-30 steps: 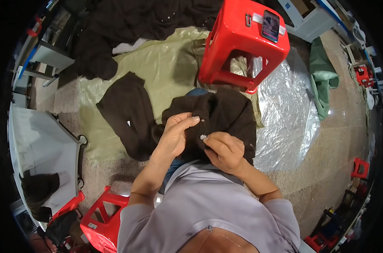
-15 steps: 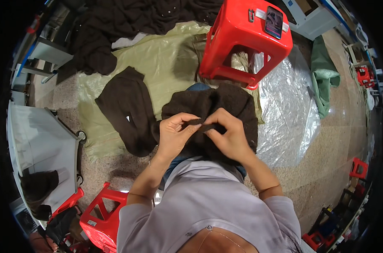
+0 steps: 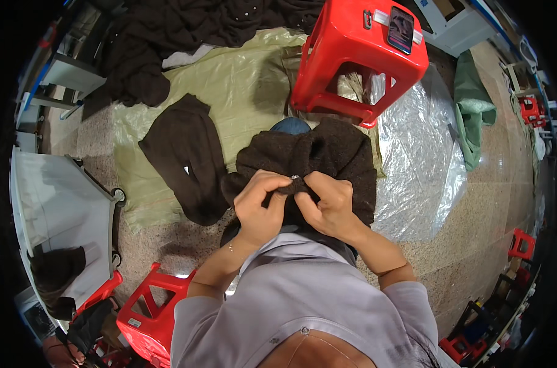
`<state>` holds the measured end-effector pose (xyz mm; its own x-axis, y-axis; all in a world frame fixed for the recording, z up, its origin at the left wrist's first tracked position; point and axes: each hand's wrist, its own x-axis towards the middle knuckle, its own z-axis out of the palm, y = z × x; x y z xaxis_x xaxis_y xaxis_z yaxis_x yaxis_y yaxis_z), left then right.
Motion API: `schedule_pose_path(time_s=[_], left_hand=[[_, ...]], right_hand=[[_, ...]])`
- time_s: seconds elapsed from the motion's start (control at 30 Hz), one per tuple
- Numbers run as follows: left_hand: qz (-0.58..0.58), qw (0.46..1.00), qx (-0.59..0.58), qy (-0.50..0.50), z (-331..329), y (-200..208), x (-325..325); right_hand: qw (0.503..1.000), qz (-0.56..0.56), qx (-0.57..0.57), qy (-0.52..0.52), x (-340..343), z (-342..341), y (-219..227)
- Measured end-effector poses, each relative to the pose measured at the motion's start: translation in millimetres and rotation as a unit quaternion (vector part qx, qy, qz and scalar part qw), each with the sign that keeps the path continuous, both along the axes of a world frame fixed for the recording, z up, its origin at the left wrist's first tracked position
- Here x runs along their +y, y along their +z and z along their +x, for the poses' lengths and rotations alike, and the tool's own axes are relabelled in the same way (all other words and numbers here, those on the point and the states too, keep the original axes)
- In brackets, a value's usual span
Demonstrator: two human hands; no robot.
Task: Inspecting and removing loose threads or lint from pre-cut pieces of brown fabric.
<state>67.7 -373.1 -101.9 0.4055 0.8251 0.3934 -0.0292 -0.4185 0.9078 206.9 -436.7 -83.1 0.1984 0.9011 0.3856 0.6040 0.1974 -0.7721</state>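
A dark brown knitted garment (image 3: pixel 346 150) lies bunched over my lap, and one sleeve (image 3: pixel 183 144) stretches out to the left over the yellowish sheet. My left hand (image 3: pixel 260 205) pinches a fold of the garment between thumb and fingers. Close beside it, my right hand (image 3: pixel 331 205) grips the same fold from the right. Between my fingertips shows a small shiny piece (image 3: pixel 295 177), like a button or snap, on the brown fabric. The fingertips partly cover it.
Ahead stands a red plastic stool (image 3: pixel 333 67) with a phone (image 3: pixel 401 30) and small thread snips (image 3: pixel 368 19) on it. A heap of brown garments (image 3: pixel 192 30) lies at the far left. A white wheeled cart (image 3: pixel 64 202) and another red stool (image 3: pixel 152 319) stand left.
My hands have turned and moved slightly lower on the fold, and the small shiny piece now shows between them. My left hand has shifted a little right.
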Motion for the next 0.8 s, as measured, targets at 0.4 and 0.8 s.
schedule_pose_path(time_s=[0.4, 0.8], left_hand=[[-0.187, 0.971, 0.144, -0.034, -31, -38, 23], [-0.478, 0.867, -0.095, -0.101, -25, -2, 37]], right_hand=[[0.962, -0.059, 0.214, -0.156, -3, 31, -31], [0.977, -0.072, 0.148, 0.134, 34, 22, -10]])
